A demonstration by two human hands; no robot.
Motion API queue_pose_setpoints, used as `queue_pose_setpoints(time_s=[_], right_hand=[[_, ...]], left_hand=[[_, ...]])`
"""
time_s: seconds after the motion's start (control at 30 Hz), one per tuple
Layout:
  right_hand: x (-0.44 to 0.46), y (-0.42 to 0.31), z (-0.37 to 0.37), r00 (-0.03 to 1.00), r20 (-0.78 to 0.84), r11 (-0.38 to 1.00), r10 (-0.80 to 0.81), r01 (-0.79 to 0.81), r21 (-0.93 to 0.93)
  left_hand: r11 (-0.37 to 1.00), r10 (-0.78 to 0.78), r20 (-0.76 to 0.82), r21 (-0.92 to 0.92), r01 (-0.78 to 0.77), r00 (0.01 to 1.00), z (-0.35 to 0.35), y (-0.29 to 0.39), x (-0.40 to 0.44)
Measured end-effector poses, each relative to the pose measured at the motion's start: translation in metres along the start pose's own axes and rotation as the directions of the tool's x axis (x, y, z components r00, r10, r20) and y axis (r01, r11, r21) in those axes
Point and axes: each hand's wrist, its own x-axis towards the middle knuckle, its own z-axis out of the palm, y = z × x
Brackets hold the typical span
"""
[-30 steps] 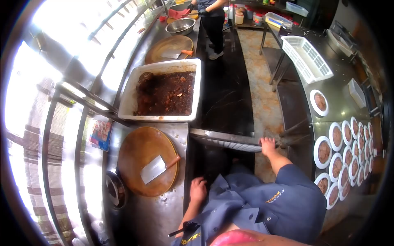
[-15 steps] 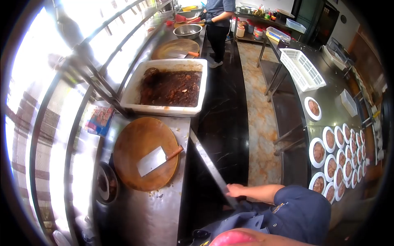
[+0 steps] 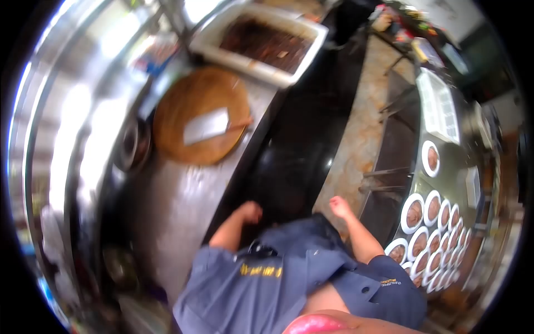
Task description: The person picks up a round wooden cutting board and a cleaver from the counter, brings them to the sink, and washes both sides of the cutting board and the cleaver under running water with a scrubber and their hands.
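My left hand (image 3: 248, 212) hangs over the dark floor beside the front edge of the steel counter (image 3: 181, 195). Its fingers look curled, though blurred, and nothing shows in them. On the other side of my body, my right hand (image 3: 338, 206) is held out over the aisle, loosely closed, with nothing visible inside. A round wooden chopping board (image 3: 172, 125) lies on the counter ahead of my left hand. Flat on that board rests a cleaver (image 3: 206, 127), its handle toward the aisle. Neither hand touches the board or the cleaver.
A white tub (image 3: 250, 65) of dark brown food stands beyond the board. To the left is a dark round pan (image 3: 133, 145). Across the aisle, the right-hand table (image 3: 442, 181) bears several white plates of meat (image 3: 413, 214) and a white plastic basket (image 3: 436, 106).
The view has swung and blurred. My right hand has left a long metal strip jutting from the counter edge, which no longer shows. My left hand has come into view.
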Motion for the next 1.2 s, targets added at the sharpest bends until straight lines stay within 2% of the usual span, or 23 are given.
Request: queue_pose_setpoints(time_s=[0.03,0.07,0.1,0.13,0.2,0.23,0.27,0.33,0.4,0.5,0.57,0.67,0.7,0.73,0.77,0.87,0.9,0.93,1.0,1.03,1.1,1.13,1.2], right_hand=[[0.008,0.086,0.013,0.994,0.021,0.946,0.112,-0.113,0.305],[-0.028,0.103,-0.008,0.975,0.038,0.826,0.22,-0.208,0.523],[-0.047,0.085,-0.035,0.889,0.088,0.743,0.45,-0.427,0.515],[-0.065,0.11,-0.041,0.865,0.108,0.777,0.489,-0.489,0.397],[-0.11,0.116,-0.053,0.785,0.168,0.711,0.596,-0.613,0.344],[-0.109,0.2,-0.029,0.78,0.228,0.765,0.583,-0.622,0.169],[-0.109,0.274,-0.01,0.771,0.288,0.806,0.568,-0.591,-0.007],[-0.089,0.26,-0.012,0.79,0.344,0.861,0.507,-0.479,-0.167],[-0.047,0.23,-0.023,0.834,0.39,0.92,0.391,-0.341,-0.195],[0.039,0.177,-0.063,0.902,0.401,0.984,0.16,-0.113,-0.139],[0.109,0.131,-0.093,0.928,0.368,0.996,0.055,-0.077,0.045],[0.204,0.071,-0.137,0.955,0.279,0.852,0.099,-0.226,0.472],[0.224,0.035,-0.16,0.959,0.24,0.79,0.149,-0.262,0.555],[0.244,0.012,-0.176,0.962,0.227,0.806,0.153,-0.255,0.535],[0.262,-0.01,-0.188,0.964,0.214,0.821,0.157,-0.248,0.514],[0.308,-0.059,-0.205,0.968,0.224,0.786,0.109,-0.222,0.576],[0.315,-0.094,-0.208,0.975,0.218,0.776,0.048,-0.174,0.606],[0.318,-0.132,-0.212,0.977,0.211,0.768,-0.007,-0.13,0.628],[0.307,-0.218,-0.219,0.98,0.186,0.72,-0.066,-0.082,0.689],[0.3,-0.259,-0.215,0.975,0.189,0.698,-0.12,-0.053,0.714],[0.304,-0.322,-0.214,0.965,0.197,0.716,-0.175,-0.013,0.698],[0.305,-0.349,-0.217,0.915,0.329,0.893,-0.235,0.07,0.444],[0.282,-0.422,-0.23,0.771,0.609,0.967,-0.186,0.254,-0.027]], left_hand=[[0.997,0.048,0.012,0.067,-0.049,0.999,-0.019,0.023,-0.001],[0.986,-0.115,-0.151,-0.138,0.094,0.982,-0.029,0.076,-0.027],[0.991,-0.107,-0.22,-0.1,0.086,0.97,-0.044,0.086,-0.023],[0.984,-0.145,-0.271,-0.144,0.109,0.952,-0.038,0.093,-0.026],[0.964,-0.238,-0.362,-0.198,0.175,0.901,-0.02,0.094,-0.024],[0.953,-0.288,-0.403,-0.21,0.219,0.869,-0.011,0.09,-0.014],[0.934,-0.354,-0.426,-0.202,0.294,0.833,0.002,0.084,-0.005],[0.915,-0.402,-0.392,-0.16,0.37,0.827,0.009,0.083,-0.002],[0.865,-0.493,-0.287,-0.065,0.497,0.821,0.007,0.103,-0.006],[0.838,-0.544,-0.282,-0.149,0.524,0.79,-0.018,0.134,0.0],[0.895,-0.445,-0.425,-0.245,0.373,0.788,-0.038,0.143,-0.01],[0.851,-0.477,-0.662,-0.512,0.117,0.578,-0.068,0.134,-0.029],[0.767,-0.584,-0.666,-0.64,0.047,0.464,-0.078,0.13,-0.037],[0.745,-0.667,-0.698,-0.631,0.216,0.26,-0.093,0.15,-0.055],[0.778,-0.588,-0.808,-0.575,0.254,-0.026,-0.095,0.152,-0.069],[0.772,-0.514,-0.757,-0.613,0.166,-0.405,-0.119,0.133,-0.112],[0.778,-0.551,-0.71,-0.627,0.038,-0.438,-0.122,0.106,-0.127],[0.73,-0.556,-0.64,-0.681,0.056,-0.53,-0.131,0.09,-0.138],[0.71,-0.609,-0.438,-0.673,-0.208,-0.661,-0.148,0.026,-0.158],[0.667,-0.707,-0.321,-0.599,-0.443,-0.63,-0.157,0.002,-0.178],[0.474,-0.877,-0.171,-0.456,-0.753,-0.449,-0.182,-0.039,-0.2],[0.477,-0.875,-0.175,-0.465,-0.746,-0.451,-0.197,-0.057,-0.214],[0.307,-0.951,-0.059,-0.307,-0.901,-0.304,-0.234,-0.098,-0.234]])
